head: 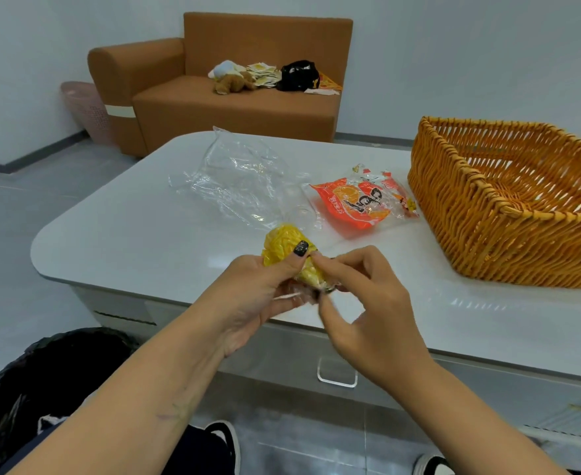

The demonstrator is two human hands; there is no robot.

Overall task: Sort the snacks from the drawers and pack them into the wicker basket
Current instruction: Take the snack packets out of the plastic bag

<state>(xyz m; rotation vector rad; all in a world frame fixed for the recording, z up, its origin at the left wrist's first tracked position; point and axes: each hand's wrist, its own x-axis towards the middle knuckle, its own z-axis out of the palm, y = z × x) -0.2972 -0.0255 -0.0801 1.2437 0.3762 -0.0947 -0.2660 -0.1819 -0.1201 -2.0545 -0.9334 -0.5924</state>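
head view: both hands gripping yellow snack pack over table edge

left hand is curling around a yellow snack pack, thumb with a dark-painted nail pressing on top of it. right hand is pinching the pack's near end with fingertips; that end is blurred, so can't tell exactly what's being pinched. pack is sitting above the front edge of the white table, not touching it as far as i can tell.

on the table: crumpled clear plastic bag lying near the middle, orange snack packet lying flat just to its right, between the bag and the wicker basket. basket is sitting at the right side of the table, close to the orange packet but apart from it.

drawer handle is showing on the table front below the hands. black bag is sitting at lower left. brown sofa is standing behind the table with a plush toy and other bits on the seat; pink bin is standing beside its arm.
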